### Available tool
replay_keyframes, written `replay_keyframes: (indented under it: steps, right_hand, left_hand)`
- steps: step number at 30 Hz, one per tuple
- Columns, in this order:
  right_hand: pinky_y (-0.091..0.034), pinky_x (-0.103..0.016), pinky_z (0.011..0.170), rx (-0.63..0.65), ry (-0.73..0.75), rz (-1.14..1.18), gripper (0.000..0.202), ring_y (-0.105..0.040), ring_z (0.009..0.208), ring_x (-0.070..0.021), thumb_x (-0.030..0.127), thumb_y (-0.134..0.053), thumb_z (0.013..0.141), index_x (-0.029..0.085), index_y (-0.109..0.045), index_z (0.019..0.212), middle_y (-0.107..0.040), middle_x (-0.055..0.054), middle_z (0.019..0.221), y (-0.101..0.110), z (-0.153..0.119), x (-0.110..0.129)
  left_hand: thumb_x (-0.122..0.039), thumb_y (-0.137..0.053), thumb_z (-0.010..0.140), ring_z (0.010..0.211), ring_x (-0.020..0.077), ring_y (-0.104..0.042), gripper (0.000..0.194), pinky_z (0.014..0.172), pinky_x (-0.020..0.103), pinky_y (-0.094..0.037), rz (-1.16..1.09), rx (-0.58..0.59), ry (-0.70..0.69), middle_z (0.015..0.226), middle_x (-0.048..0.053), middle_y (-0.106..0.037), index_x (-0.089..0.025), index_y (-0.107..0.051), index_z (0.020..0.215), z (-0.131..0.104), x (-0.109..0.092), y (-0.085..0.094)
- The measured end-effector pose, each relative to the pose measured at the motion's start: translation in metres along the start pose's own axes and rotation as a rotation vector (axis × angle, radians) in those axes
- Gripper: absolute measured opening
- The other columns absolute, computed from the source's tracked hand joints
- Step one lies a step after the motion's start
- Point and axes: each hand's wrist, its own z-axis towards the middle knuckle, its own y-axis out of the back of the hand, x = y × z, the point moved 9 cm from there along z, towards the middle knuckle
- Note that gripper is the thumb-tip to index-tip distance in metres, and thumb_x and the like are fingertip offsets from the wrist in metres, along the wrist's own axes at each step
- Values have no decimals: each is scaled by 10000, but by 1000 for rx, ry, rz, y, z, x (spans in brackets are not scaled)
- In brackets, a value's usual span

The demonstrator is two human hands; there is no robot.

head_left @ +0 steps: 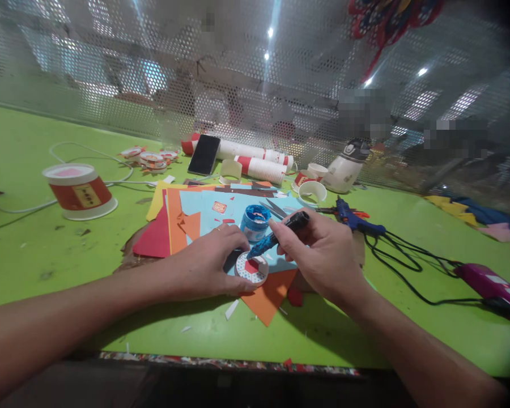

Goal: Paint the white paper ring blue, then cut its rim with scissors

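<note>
A small white paper disc (254, 276) with blue dots and a red centre lies on stacked coloured paper. My left hand (219, 260) grips its rim, the thumb at the near edge and the fingers at the far-left side. In my right hand (325, 258) is a black pen-like tool (263, 245), its lower half smeared with blue paint. The tip points down at the disc's upper edge; whether it touches I cannot tell. Just behind stands a jar of blue paint (255, 221), uncovered. Scissors (275, 208) lie beside the jar, partly hidden by my right hand.
A blue glue gun (357, 220) with a black cord lies at right, near a magenta power strip (493, 289). A red-and-white paper cup (80, 191) stands upside down at left. Behind are a phone (204, 154), paper tubes (261, 169), and a white bottle (344, 169) near the mesh.
</note>
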Motion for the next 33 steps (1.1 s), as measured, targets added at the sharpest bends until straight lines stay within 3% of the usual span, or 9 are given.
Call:
replay_keyframes:
  steps: [14,20,33]
  right_hand:
    - [-390,-241,462,-27,-29,106,328,-482,478,-98,394,-703,854,199,-546,643,-559,42,538,-2,0,-6]
    - [-381,-241,412,-131,-43,170,303,-478,441,-97,388,-714,838,199,-582,642,-577,34,517,16,1,-3]
    - [-381,-232,433,-112,25,-7,325,-492,443,-94,382,-701,858,196,-584,618,-592,33,506,12,-1,4]
  left_hand:
    - [-466,-737,770,1020,278,-544,377,890,425,-476,0,7,5,1109,86,-559,-198,-623,1008,0,2,-1]
    - [-459,-749,753,1058,295,-537,411,924,452,-462,12,18,29,1137,103,-559,-188,-610,1028,0,2,0]
    - [-478,-734,764,1030,279,-543,382,899,424,-476,8,-11,-6,1100,89,-573,-198,-617,997,1,1,1]
